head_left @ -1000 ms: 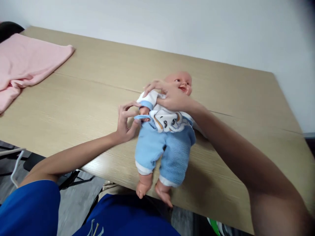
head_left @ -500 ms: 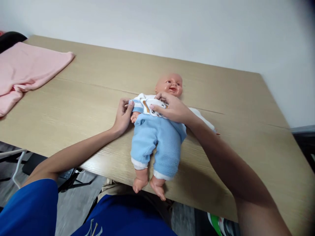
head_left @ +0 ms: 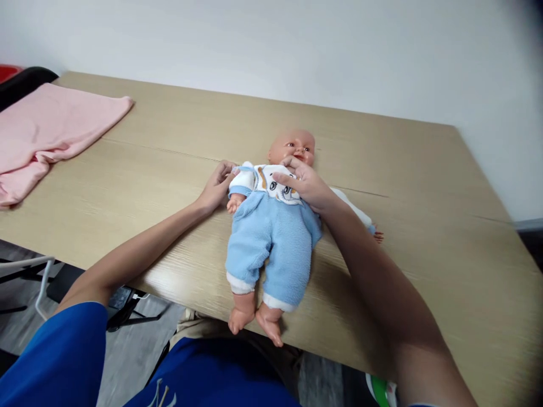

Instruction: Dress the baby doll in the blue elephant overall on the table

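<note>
A baby doll [head_left: 271, 237] lies on its back on the wooden table [head_left: 178, 135], head away from me, feet over the near edge. It wears light blue fleece trousers and a white top with a cartoon print. My left hand [head_left: 218, 186] is closed on the white sleeve at the doll's shoulder on the left side. My right hand [head_left: 303, 183] rests on the doll's chest just under its chin, fingers pinched on the white top. The doll's other arm sticks out to the right behind my right forearm.
A folded pink cloth [head_left: 46, 133] lies at the table's far left corner. A dark chair back [head_left: 21, 85] shows behind it. A white wall runs along the table's far edge. Chair legs and floor show below the near edge.
The doll has been laid flatter and straighter. My left hand went from the doll's wrist up to the sleeve at its shoulder. My right hand slid along the chest toward the chin.
</note>
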Available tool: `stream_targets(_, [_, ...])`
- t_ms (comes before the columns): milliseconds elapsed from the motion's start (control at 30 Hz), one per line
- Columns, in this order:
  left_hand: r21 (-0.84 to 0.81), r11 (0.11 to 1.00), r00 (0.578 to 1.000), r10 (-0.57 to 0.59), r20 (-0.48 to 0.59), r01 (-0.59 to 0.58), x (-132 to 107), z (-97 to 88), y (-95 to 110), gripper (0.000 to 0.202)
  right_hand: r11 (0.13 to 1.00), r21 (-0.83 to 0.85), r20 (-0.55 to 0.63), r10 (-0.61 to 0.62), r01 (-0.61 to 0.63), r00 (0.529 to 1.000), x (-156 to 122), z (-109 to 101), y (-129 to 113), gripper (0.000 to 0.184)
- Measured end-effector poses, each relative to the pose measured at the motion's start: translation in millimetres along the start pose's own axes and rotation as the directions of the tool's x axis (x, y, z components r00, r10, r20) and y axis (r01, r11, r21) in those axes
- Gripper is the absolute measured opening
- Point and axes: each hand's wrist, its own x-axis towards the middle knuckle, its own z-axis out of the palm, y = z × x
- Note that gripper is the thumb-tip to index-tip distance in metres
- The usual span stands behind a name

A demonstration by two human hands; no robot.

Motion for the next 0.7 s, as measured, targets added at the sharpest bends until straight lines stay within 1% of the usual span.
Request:
stream_targets(67, [-0.007,1.000,0.999,-0.026,0.023,0.027,6.9,-0.9,-2.5,0.056,1.000,0.017,-0.010,-0.007,0.007,1.000,1.0,0.8,4.3,0.071])
stream_targets(133, [-0.037,0.996,0.996,-0.082,0.027,0.083,19.6,2.2,-7.8,0.053,0.999,0.048,-0.030,-0.010,0.012,0.999,2.4,2.3,8.3,0.071])
stream_targets(200, [-0.090,0.985,0.989,-0.146,0.034,0.148,36.5,9.2,-14.3,0.048,0.996,0.094,-0.046,0.000,0.004,0.999,3.7,2.8,11.1,0.072])
stream_targets(267, [-0.129,0.967,0.975,-0.210,0.076,0.218,52.6,17.4,-19.5,0.042,0.989,0.149,-0.055,0.015,-0.007,0.998,4.4,1.0,12.9,0.074])
stream_targets(333, [-0.141,0.954,0.961,-0.250,0.121,0.266,62.6,23.4,-21.5,0.037,0.980,0.199,-0.069,0.018,-0.004,0.997,4.3,-2.4,14.5,0.075])
stream_targets(433, [-0.132,0.955,0.958,-0.248,0.142,0.267,63.0,24.7,-18.0,0.037,0.968,0.250,-0.100,-0.004,0.029,0.995,3.0,-7.0,18.3,0.074])
stream_targets(533, [-0.120,0.959,0.960,-0.236,0.150,0.255,59.0,21.6,-12.2,0.040,0.965,0.250,-0.136,-0.044,0.077,0.990,2.4,-7.8,23.6,0.072])
stream_targets(633, [-0.106,0.958,0.956,-0.248,0.157,0.266,65.3,22.0,-10.0,0.030,0.964,0.243,-0.159,-0.069,0.107,0.985,3.3,-6.1,27.8,0.072])
stream_targets(700, [-0.072,0.955,0.945,-0.270,0.184,0.287,72.1,24.4,-10.4,0.023,0.960,0.254,-0.163,-0.076,0.116,0.984,4.3,-5.2,29.0,0.071])
